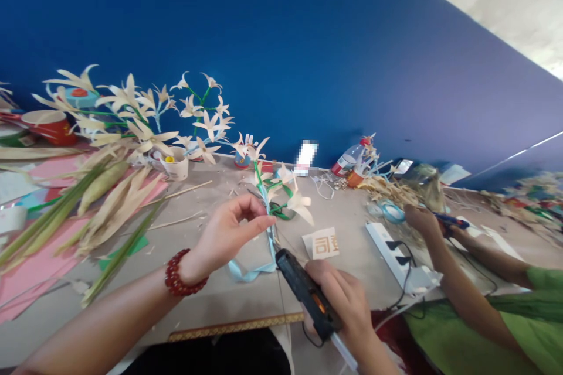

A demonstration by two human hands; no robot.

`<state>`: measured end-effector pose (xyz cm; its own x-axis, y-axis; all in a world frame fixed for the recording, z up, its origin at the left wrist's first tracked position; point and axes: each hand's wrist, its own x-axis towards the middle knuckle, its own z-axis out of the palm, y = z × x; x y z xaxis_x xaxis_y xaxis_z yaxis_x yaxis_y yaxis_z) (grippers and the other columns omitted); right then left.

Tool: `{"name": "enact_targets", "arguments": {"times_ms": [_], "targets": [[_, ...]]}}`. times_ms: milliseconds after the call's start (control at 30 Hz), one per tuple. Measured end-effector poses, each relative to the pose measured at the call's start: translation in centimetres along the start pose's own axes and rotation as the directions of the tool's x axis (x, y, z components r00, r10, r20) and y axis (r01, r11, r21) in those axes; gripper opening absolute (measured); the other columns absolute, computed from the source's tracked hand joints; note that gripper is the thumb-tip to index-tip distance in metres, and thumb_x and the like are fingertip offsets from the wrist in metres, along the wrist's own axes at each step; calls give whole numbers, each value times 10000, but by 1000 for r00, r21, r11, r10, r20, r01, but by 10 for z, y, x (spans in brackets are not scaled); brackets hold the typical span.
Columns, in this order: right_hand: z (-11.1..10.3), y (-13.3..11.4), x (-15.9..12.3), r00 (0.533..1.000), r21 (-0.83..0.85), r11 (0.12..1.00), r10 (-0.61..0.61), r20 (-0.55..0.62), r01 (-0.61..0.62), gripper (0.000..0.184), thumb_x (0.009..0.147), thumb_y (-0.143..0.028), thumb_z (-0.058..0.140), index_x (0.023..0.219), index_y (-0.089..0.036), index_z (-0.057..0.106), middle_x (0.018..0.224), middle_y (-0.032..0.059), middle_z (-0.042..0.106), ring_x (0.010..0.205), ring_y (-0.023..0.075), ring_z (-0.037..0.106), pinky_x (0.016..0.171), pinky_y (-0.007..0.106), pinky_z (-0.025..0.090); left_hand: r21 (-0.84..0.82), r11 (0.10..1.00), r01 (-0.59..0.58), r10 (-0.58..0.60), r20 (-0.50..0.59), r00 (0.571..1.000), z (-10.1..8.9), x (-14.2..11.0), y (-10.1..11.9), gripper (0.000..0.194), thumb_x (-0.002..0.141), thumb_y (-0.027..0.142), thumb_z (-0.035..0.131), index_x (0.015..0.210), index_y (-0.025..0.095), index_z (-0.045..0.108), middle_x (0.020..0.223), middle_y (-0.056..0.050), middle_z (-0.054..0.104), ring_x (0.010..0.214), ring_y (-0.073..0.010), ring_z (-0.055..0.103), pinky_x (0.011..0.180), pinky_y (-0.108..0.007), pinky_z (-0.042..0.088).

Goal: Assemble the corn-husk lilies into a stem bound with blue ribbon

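Note:
My left hand point(237, 222), with a red bead bracelet point(181, 274) at the wrist, pinches the stem of a handmade flower spray point(264, 187). Pale husk petals and green-wrapped stalks make up its top. A light blue ribbon point(250, 272) hangs from the lower stem and loops on the table. In my right hand point(341, 299) is a black hot glue gun point(305, 293), fingers wrapped round its body. A white glue stick point(344, 353) sticks out of its rear end. The gun's nozzle lies close to the lower stem and ribbon; whether it touches them I cannot tell.
Husk flowers point(145, 105) stand at the back left beside a paper cup point(175, 163). Corn husks point(109, 211) lie on pink paper. A power strip point(396, 258) with cables is right of me, near a co-worker's hands point(428, 225). A bottle point(347, 158) stands by the blue wall.

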<state>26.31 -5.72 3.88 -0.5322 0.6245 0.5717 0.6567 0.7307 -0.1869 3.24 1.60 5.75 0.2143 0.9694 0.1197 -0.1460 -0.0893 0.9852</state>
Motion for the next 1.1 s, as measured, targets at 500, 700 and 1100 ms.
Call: {"name": "enact_targets", "arguments": {"times_ms": [500,700,1100], "targets": [[1,1,-1,1000,0,1000,-3,3,3,134,840,-148,443,955,-197,491,761,58,589,615,183,556,537,264,427,-20,1000,2,-2,4,1000,1,0,-1,225,782,322,711,716,171,559,699,14,564,652,-112,483,642,-243,383],[2,2,-1,1000,-16,1000,3,6,-3,138,842,-136,444,957,-195,492,758,55,585,596,175,539,533,260,422,-19,1000,6,-6,-1,1000,1,1,-2,229,776,330,716,716,172,562,693,11,565,646,-116,482,634,-248,386],[2,2,0,1000,-32,999,6,0,-6,148,843,-141,446,971,-196,497,748,50,594,581,169,539,521,255,420,-30,1000,4,-4,11,1000,-1,0,-2,221,790,311,712,714,171,560,691,23,562,649,-104,484,632,-230,382]]}}
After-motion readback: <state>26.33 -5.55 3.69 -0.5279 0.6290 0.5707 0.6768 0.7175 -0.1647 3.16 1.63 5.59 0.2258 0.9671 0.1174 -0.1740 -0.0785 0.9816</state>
